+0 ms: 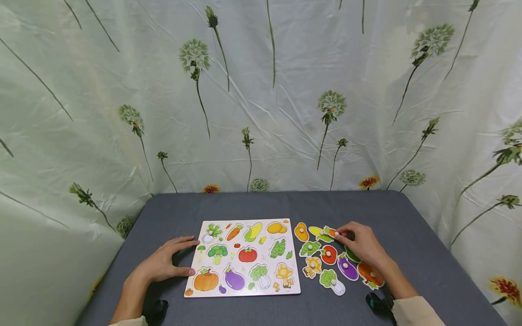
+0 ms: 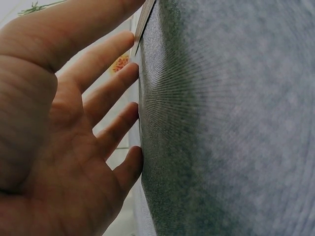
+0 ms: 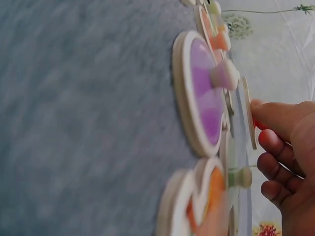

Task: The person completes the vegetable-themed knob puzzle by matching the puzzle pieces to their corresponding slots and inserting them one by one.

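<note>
A white puzzle board (image 1: 254,242) with printed vegetables lies on the table. My left hand (image 1: 163,260) is at its left side, fingers spread, with fingertips and thumb at the board's edge. In the left wrist view that hand (image 2: 83,128) looks loosely extended. My right hand (image 1: 363,242) pinches a carrot piece (image 1: 330,231) over the corn piece (image 1: 316,232). The right wrist view shows the carrot piece edge-on (image 3: 249,113), raised off the table. Near this hand lie an eggplant piece (image 1: 347,267), a tomato piece (image 1: 328,255) and a pumpkin piece (image 1: 370,275).
More knobbed pieces sit right of the board: potato (image 1: 301,232), leafy green (image 1: 310,248), mushroom (image 1: 312,266) and bok choy (image 1: 332,281). A dark green piece (image 1: 352,255) is partly under the right hand. Grey cloth covers the table (image 1: 244,206); a flowered curtain (image 1: 261,108) hangs behind.
</note>
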Action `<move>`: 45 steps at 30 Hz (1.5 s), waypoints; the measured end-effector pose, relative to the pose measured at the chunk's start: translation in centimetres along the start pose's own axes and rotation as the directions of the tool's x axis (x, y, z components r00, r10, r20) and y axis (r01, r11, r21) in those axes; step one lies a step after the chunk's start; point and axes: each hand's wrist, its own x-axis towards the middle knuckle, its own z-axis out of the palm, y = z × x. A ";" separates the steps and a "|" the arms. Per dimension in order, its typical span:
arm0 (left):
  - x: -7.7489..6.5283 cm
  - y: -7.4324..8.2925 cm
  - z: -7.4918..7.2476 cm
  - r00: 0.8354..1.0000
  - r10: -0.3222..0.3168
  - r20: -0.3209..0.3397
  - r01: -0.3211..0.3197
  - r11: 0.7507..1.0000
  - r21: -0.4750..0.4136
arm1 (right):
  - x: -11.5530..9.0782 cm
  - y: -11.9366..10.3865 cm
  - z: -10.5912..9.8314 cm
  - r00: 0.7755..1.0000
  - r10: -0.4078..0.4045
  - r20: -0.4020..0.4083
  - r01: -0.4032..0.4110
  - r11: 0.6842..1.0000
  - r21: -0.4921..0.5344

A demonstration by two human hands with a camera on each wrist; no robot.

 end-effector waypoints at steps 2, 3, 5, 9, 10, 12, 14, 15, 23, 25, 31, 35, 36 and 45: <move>0.1 0.0 0.0 1.000 0.005 -0.001 -0.005 1.000 -0.005 | 0.2 -0.3 0.0 1.000 0.002 -0.005 -0.002 1.000 0.002; 0.1 0.0 -0.1 1.000 0.008 -0.002 -0.008 1.000 -0.006 | 0.3 -0.5 0.1 1.000 0.003 -0.008 -0.003 1.000 0.007; 0.2 -0.1 -0.1 1.000 0.015 -0.005 -0.015 1.000 -0.008 | 0.5 -0.9 0.2 1.000 0.007 -0.010 -0.007 1.000 0.016; 0.2 -0.2 -0.1 1.000 0.020 -0.011 -0.020 1.000 -0.004 | 1.0 -1.7 0.5 1.000 0.006 -0.015 -0.006 0.999 0.035; 0.2 -0.2 -0.1 1.000 0.020 -0.012 -0.020 1.000 -0.003 | 1.1 -1.9 0.7 1.000 0.005 -0.015 -0.005 0.999 0.040; 0.2 -0.2 -0.1 1.000 0.028 -0.012 -0.028 1.000 0.004 | 1.3 -2.3 0.9 1.000 0.002 -0.018 -0.001 0.999 0.053; 0.1 -0.1 -0.1 0.999 0.034 -0.014 -0.034 0.999 0.005 | 1.5 -2.7 1.3 1.000 0.006 -0.022 -0.005 0.998 0.069; 0.1 -0.1 -0.1 0.999 0.037 -0.015 -0.037 0.999 0.007 | 1.7 -3.0 1.5 1.000 0.005 -0.026 -0.003 0.997 0.079; 0.0 -0.2 -0.1 1.000 0.023 -0.017 -0.023 1.000 0.007 | 2.7 -5.7 3.0 1.000 0.022 -0.018 -0.019 0.991 0.132; 0.0 -0.3 -0.1 1.000 0.016 -0.016 -0.016 1.000 0.004 | 2.9 -6.6 3.5 1.000 0.023 -0.017 -0.020 0.989 0.143; -0.1 -0.3 0.0 1.000 0.021 -0.013 -0.021 1.000 0.003 | 3.4 -8.8 5.3 1.000 -0.024 -0.018 0.027 0.980 0.198; -0.1 -0.2 0.0 1.000 0.022 -0.015 -0.022 1.000 0.000 | 3.7 -10.0 6.6 0.998 -0.060 -0.028 0.065 0.965 0.253; -0.1 -0.1 -0.1 1.000 0.023 -0.012 -0.023 1.000 0.001 | 3.8 -10.3 6.9 0.997 -0.064 -0.034 0.071 0.963 0.262; -0.2 0.4 0.0 1.000 0.020 -0.007 -0.020 1.000 -0.005 | 4.7 -12.8 9.5 0.999 -0.043 -0.018 0.046 0.946 0.320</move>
